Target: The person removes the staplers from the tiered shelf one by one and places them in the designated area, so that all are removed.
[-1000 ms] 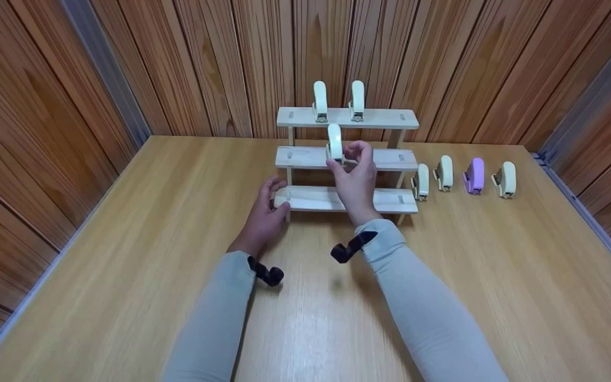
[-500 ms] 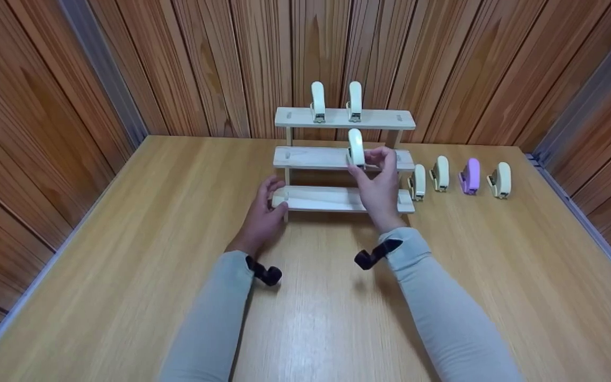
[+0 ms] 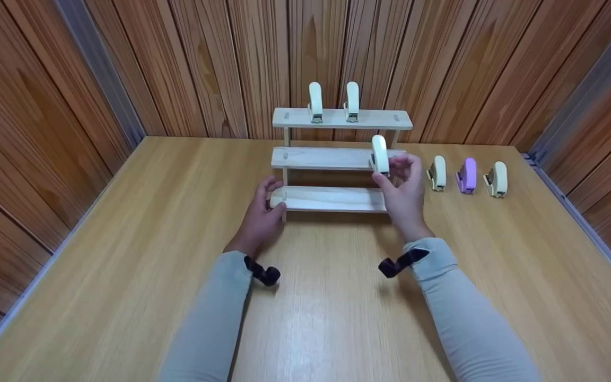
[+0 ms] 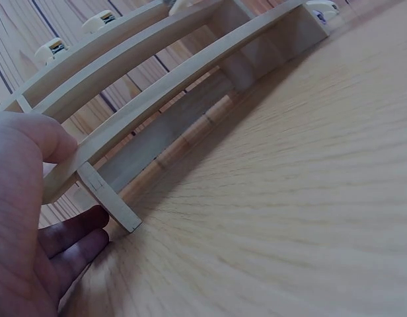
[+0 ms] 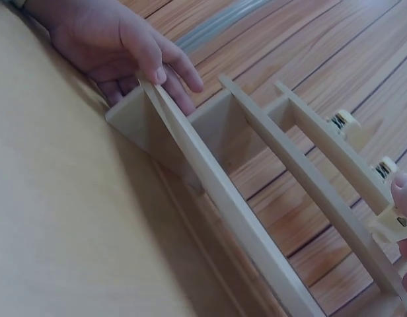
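Note:
A three-tier wooden rack (image 3: 332, 199) stands at the back of the table, with two cream staplers (image 3: 315, 96) upright on its top shelf. My right hand (image 3: 391, 165) pinches a third cream stapler (image 3: 380, 153) upright, at the right end of the middle shelf (image 3: 326, 158); whether it touches the wood is unclear. My left hand (image 3: 270, 199) grips the left end of the bottom shelf (image 4: 124, 125), thumb on top and fingers under it. In the right wrist view the stapler (image 5: 390, 223) shows only at the edge, by my fingertips (image 5: 406, 193).
On the table to the right of the rack stand a cream stapler (image 3: 437, 173), a purple stapler (image 3: 467, 175) and another cream stapler (image 3: 498, 179). Wood-panelled walls close in the table (image 3: 305, 297) at the back and sides.
My right hand has carried the cream stapler rightward along the middle shelf, from left of centre to its right end. My left hand has stayed on the rack's left end.

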`<action>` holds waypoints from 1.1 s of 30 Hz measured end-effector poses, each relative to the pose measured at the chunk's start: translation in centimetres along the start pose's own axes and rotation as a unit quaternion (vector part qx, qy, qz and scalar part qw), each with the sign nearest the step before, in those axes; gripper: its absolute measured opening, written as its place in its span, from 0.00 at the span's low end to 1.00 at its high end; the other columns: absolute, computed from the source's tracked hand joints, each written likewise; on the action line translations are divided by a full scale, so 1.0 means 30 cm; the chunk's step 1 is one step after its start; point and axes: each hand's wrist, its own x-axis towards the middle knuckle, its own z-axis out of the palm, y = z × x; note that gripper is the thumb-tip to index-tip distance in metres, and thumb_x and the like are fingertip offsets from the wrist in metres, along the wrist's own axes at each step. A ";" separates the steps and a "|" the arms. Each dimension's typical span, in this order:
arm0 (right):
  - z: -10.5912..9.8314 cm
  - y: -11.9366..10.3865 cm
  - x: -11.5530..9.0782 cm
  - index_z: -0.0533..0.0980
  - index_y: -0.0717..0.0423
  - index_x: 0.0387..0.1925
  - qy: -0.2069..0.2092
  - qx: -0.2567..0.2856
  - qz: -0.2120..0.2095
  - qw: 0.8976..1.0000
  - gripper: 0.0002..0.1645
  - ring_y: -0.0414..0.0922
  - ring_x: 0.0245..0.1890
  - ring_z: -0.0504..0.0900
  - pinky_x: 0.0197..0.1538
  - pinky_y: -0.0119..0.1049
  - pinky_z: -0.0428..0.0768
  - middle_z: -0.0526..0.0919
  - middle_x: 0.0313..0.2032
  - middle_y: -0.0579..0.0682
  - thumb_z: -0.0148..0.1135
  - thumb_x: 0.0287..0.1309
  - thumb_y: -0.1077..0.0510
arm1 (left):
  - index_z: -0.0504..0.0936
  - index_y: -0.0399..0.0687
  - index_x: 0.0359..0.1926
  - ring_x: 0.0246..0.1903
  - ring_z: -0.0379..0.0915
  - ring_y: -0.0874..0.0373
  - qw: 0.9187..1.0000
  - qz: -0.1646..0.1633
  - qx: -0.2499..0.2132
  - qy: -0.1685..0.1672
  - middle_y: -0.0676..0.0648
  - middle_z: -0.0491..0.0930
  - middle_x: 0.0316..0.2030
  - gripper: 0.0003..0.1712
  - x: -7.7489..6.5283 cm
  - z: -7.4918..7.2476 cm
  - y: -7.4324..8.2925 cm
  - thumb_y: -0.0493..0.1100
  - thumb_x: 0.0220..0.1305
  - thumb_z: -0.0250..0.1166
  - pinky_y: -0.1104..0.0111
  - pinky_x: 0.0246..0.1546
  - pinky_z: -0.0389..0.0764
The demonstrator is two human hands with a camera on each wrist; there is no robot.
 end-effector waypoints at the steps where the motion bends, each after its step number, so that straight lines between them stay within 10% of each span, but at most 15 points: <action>1: -0.012 0.002 -0.001 0.65 0.56 0.57 0.002 -0.004 0.003 1.000 0.30 0.46 0.59 0.76 0.68 0.39 0.69 0.74 0.56 0.52 0.72 0.58 0.63 | 0.52 0.57 0.78 0.74 0.51 0.60 1.000 -0.001 -0.001 0.001 0.60 0.66 0.69 0.39 0.001 0.000 0.000 0.43 0.72 0.58 0.55 0.74 0.52; 33: -0.305 0.067 -0.035 0.70 0.52 0.67 0.032 -0.052 0.058 0.996 0.32 0.45 0.58 0.74 0.64 0.42 0.70 0.76 0.60 0.52 0.69 0.63 0.57 | 0.52 0.57 0.78 0.75 0.49 0.57 1.000 -0.003 0.009 -0.003 0.57 0.65 0.71 0.38 0.005 -0.002 -0.001 0.44 0.73 0.58 0.54 0.74 0.53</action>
